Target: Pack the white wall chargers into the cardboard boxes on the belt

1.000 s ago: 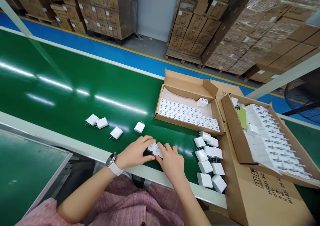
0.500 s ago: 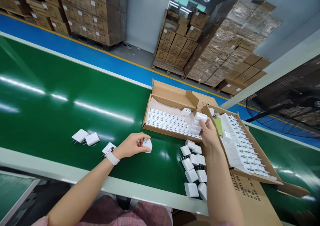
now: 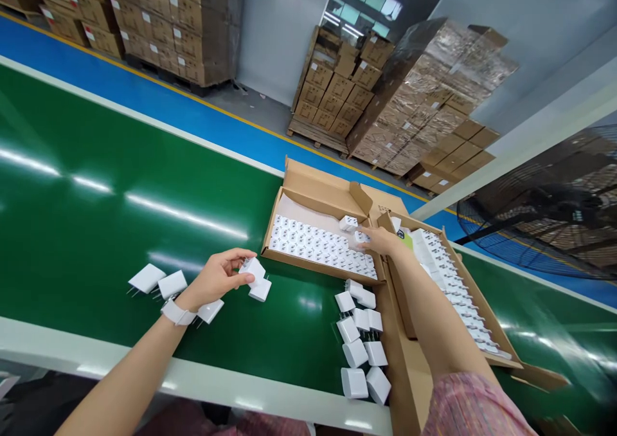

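My left hand (image 3: 219,279) pinches a white plug charger (image 3: 252,269) above the green belt, thumb and fingers on its sides. Just below it is a second white charger (image 3: 261,290); whether the two touch I cannot tell. Over the shallow cardboard box (image 3: 318,272) reaches my right hand (image 3: 384,240), its fingers closed round a white charger (image 3: 361,237) near the box's right end. Rows of chargers (image 3: 313,243) fill the front of that box, and one more charger (image 3: 348,223) lies behind them on the pale liner.
Several loose chargers (image 3: 355,354) are grouped before the box, others (image 3: 147,278) at left on the green belt (image 3: 159,243). A second open box (image 3: 504,352) of chargers stands at right. Beyond are a fan (image 3: 573,198) and stacked cartons (image 3: 332,95).
My right hand has moved left and lowered the chargers it held into the box. My left hand has shifted left with a charger, beside which a second charger now shows.
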Demonstrator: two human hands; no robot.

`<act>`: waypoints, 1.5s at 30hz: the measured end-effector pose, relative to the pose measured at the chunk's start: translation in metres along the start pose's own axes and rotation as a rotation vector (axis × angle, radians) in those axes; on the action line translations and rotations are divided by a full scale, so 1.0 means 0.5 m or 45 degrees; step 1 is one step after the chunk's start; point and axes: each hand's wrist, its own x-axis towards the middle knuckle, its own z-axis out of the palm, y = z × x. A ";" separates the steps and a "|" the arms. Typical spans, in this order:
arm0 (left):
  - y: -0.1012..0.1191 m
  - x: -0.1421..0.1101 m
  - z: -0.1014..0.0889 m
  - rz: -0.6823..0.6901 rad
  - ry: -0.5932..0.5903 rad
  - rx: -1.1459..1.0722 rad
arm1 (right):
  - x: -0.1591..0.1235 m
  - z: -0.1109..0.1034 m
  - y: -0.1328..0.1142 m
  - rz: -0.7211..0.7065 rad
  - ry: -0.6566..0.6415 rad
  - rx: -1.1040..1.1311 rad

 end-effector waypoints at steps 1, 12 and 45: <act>-0.001 -0.001 0.000 -0.011 -0.008 0.001 | 0.004 0.003 0.000 0.003 -0.028 -0.011; -0.001 -0.002 0.004 -0.140 -0.026 -0.053 | 0.036 0.008 -0.019 -0.071 -0.161 -0.006; -0.010 0.004 0.007 -0.097 -0.030 0.031 | 0.046 0.037 -0.031 -0.111 -0.131 0.217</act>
